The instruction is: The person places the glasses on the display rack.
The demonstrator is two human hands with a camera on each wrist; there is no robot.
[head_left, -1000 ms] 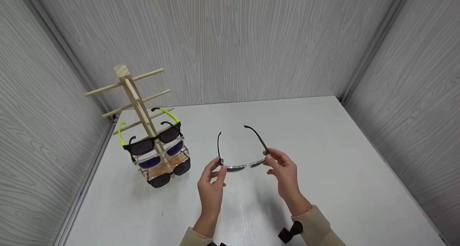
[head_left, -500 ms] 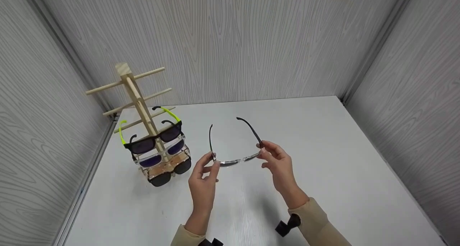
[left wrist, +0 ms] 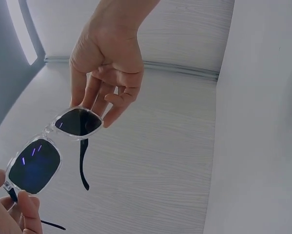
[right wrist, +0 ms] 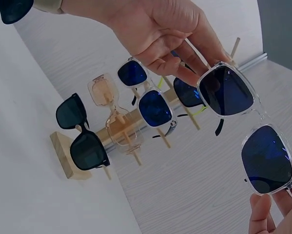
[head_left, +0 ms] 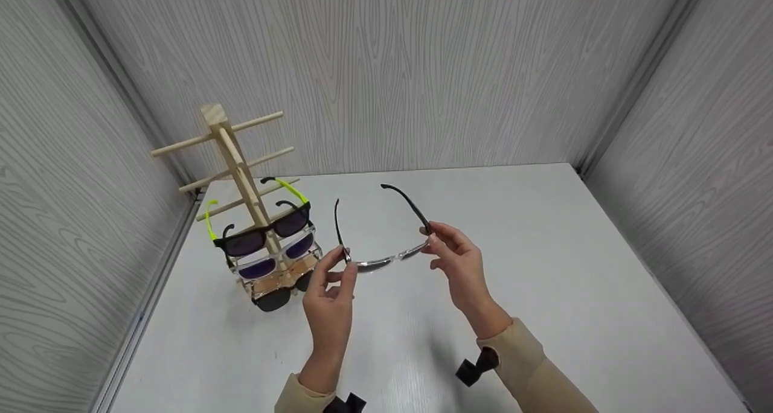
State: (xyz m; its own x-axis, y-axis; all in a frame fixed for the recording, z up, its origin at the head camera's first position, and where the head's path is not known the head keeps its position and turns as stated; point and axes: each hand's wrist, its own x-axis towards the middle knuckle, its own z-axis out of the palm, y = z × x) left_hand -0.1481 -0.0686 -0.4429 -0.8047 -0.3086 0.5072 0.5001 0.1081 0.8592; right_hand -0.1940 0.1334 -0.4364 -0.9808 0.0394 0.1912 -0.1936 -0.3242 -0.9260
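Note:
Sunglasses with a clear frame, dark lenses and black temples are held up over the white table, temples unfolded and pointing away. My left hand pinches one front corner by the hinge, between thumb and fingers. At the opposite hinge, my right hand pinches the other corner. The left wrist view shows the lenses face on, bluish and reflecting light. In the right wrist view, the lenses overlap part of the background, with a display rack beyond.
A wooden display rack stands at left; its upper rods are bare. Below hang black sunglasses with yellow temples, clear-framed blue-lens sunglasses, a peach-tinted pair and a black pair. Grey wood-grain walls enclose the table.
Both hands have moved left and slightly away with the sunglasses, closer to the rack; the grip looks the same. The whole scene has shifted slightly right in view.

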